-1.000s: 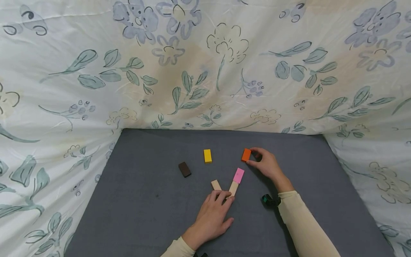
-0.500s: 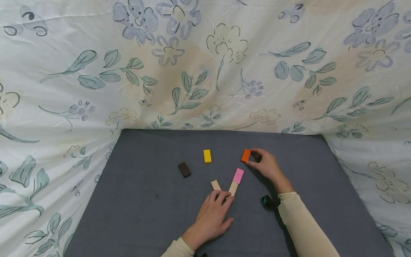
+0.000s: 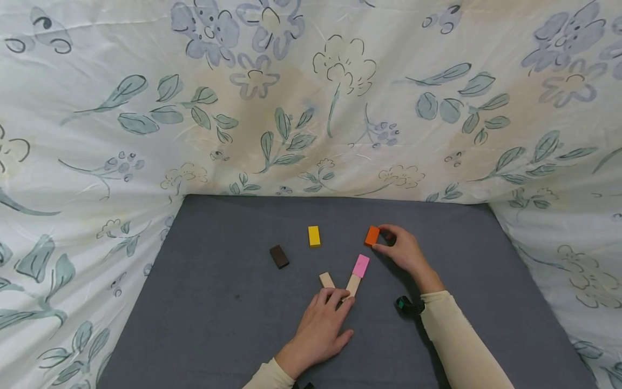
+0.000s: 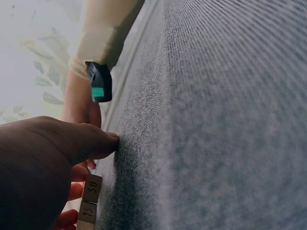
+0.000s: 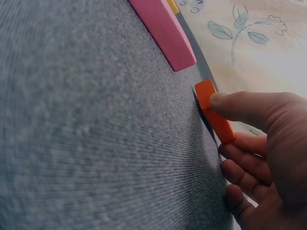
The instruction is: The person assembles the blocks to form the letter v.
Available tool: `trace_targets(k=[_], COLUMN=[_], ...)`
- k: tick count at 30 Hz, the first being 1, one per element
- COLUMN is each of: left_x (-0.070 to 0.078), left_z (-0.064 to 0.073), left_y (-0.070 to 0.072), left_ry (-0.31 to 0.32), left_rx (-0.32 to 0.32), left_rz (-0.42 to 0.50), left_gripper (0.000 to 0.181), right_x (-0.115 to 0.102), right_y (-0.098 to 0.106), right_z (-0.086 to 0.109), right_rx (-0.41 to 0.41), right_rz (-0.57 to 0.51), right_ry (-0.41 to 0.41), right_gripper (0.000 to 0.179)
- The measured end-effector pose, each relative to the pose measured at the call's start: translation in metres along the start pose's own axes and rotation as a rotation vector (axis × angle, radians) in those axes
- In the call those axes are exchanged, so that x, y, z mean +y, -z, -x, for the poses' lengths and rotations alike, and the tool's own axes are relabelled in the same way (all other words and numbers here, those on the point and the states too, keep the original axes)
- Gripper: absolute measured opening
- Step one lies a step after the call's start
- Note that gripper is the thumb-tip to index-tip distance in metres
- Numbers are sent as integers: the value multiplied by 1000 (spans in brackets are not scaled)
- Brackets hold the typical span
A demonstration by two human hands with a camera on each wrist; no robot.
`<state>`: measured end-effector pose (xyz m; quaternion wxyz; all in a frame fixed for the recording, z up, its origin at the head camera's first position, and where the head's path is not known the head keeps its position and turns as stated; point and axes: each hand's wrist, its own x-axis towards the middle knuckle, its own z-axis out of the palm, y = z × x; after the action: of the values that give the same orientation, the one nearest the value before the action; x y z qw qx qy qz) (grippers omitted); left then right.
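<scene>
Pale blocks [image 3: 353, 285] partly hidden under left grip [image 3: 318, 327].

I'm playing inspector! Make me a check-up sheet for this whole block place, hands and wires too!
Surface: gray cloth, with a small dark spot.
Job's things: orange block, held; pink block at the far end of one of the wooden blocks; yellow block and brown block, each lying apart.
Clutter: nothing seen.
Hands: right hand pinches the orange block; left hand has its fingers on the wooden blocks, hiding part of them.
Cables: nothing seen.
Surroundings: flowered cloth behind and at both sides; black device at the right wrist.
</scene>
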<state>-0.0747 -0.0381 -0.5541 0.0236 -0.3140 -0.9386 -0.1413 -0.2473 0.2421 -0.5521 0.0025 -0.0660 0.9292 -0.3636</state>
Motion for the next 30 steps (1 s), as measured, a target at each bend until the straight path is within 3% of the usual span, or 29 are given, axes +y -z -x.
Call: trace_targets(k=[30], left_x=[0], left_z=[-2], left_y=[1], left_ry=[3], left_rx=[-1], left_rz=[-7], left_gripper=[61], right_x=[-4], right_y=[1], right_z=[3], right_rx=[0], right_rz=[-7], right_ry=[2], right_gripper=[61])
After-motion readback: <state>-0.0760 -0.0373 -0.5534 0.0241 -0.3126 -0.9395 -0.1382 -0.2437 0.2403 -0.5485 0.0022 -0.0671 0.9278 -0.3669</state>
